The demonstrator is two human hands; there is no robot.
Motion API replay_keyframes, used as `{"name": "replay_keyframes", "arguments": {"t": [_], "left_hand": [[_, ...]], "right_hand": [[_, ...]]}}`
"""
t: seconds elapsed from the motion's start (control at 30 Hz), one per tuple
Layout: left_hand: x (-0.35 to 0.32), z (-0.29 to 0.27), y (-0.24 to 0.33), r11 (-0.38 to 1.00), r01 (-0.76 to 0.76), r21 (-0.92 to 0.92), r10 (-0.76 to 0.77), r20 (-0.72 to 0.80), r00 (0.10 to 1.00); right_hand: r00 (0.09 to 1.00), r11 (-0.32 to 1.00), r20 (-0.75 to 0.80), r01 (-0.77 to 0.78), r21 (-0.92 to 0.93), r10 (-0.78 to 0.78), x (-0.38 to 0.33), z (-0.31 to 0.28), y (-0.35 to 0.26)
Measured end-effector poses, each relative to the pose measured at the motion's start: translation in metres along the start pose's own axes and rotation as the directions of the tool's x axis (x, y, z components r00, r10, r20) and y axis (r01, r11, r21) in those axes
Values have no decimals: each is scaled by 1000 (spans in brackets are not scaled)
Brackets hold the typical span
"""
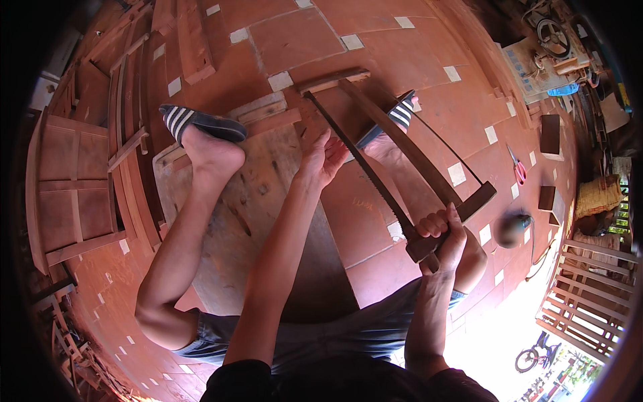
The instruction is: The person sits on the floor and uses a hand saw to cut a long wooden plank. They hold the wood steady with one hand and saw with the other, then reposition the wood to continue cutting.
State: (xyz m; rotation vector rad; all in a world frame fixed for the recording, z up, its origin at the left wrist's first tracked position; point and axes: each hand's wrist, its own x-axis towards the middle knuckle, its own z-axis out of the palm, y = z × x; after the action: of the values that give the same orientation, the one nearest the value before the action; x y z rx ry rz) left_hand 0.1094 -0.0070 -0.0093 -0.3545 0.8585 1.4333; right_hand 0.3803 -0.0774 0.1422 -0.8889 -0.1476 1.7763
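A wooden frame saw (402, 151) is held slantwise in front of me, its toothed blade on the left, a bar down its middle and a thin cord or wire along the right. My right hand (442, 234) is closed around its near end, beside the wooden end piece. Close to the blade's far half is my left hand (325, 159), palm turned up, thumb apart from the slightly bent fingers. Its fingertips reach the blade's edge; whether they touch it I cannot tell. Below my left forearm lies a worn wooden bench (228, 214), between my legs.
Short wood pieces (264, 117) lie at the bench's far end. Long planks (191, 40) and a panelled wooden frame (74, 187) stand at the left. Pink-handled scissors (519, 171), dark wood blocks (550, 136) and a rounded dark object (513, 229) are on the tiled floor at right.
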Motion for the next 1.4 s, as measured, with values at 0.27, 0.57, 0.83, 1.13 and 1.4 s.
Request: {"name": "replay_keyframes", "arguments": {"t": [0.27,0.57,0.83,1.13,1.4], "left_hand": [[52,-4,-2,991,8,-133,-17,-70,997],[23,-7,-16,997,65,-43,-66,-18,998],[-6,-5,-29,999,30,43,-29,-31,999],[-41,1,-51,997,-3,71,5,-31,1000],[-77,7,-75,995,-44,87,42,29,999]], "right_hand": [[1000,1000,-11,-14,-9,14,-1,-8,4],[1000,1000,-25,2,-28,-2,1,-12,4],[999,1000,27,-20,8,20,1,-13,7],[999,999,31,-29,31,28,3,-16,9],[998,999,50,-34,17,33,2,-17,8]]}}
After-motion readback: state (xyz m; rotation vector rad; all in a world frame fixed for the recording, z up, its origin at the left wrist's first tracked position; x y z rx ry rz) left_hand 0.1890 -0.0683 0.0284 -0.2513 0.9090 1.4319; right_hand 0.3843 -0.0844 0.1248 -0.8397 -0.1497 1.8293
